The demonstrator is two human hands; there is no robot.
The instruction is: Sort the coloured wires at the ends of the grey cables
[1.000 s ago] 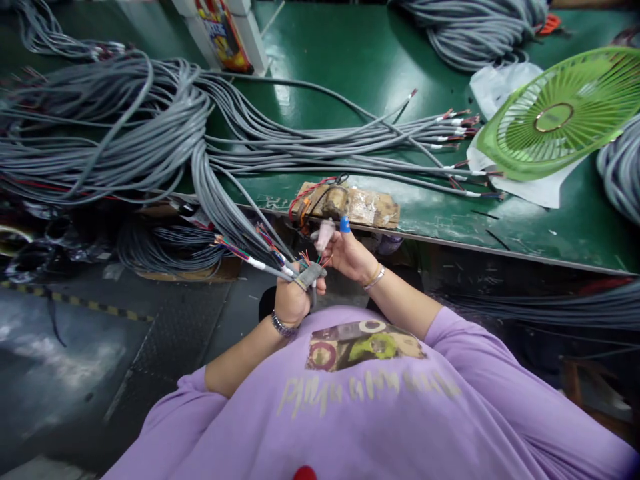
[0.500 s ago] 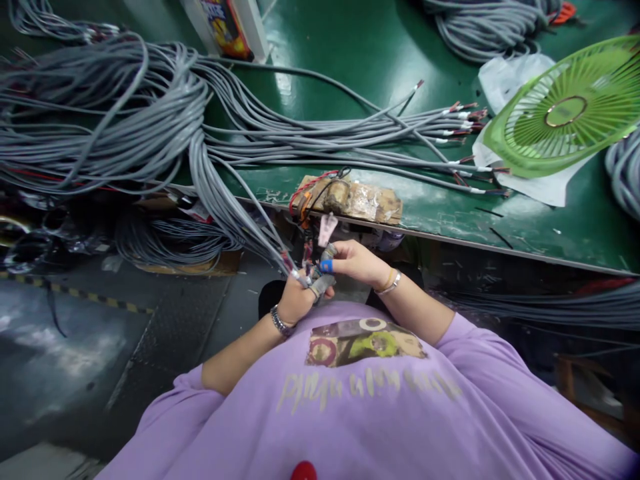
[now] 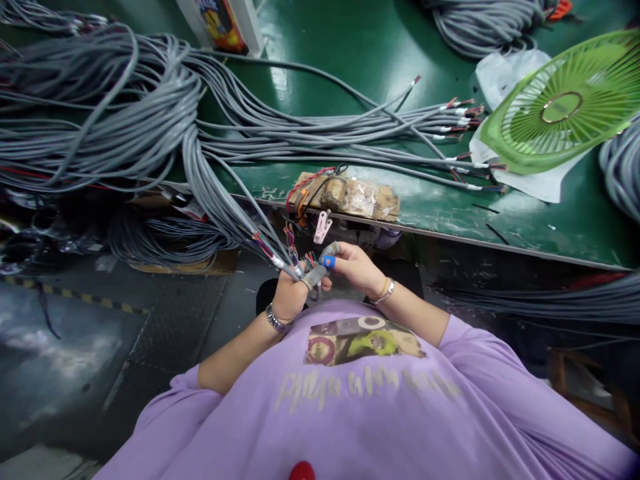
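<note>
My left hand [image 3: 289,295], with a watch on the wrist and taped fingertips, is closed round the ends of several grey cables [image 3: 235,220] that hang off the bench edge. Their stripped coloured wires [image 3: 295,250] fan out just above my fingers. My right hand [image 3: 353,267], wearing a bracelet and a blue fingertip cover, pinches at those wire ends right beside the left hand. A small pink tag [image 3: 323,227] hangs just above both hands, under a brown fixture block [image 3: 350,195] on the bench edge.
The green bench [image 3: 360,53] carries big coils of grey cable [image 3: 90,113] at the left and back right, and a row of stripped cable ends [image 3: 460,120]. A green fan grille [image 3: 565,107] lies on white plastic at the right. Dark floor with more cable coils lies at the left.
My right hand came down from the pink tag by the fixture block and joined the left hand at the wire ends. The tag now hangs free.
</note>
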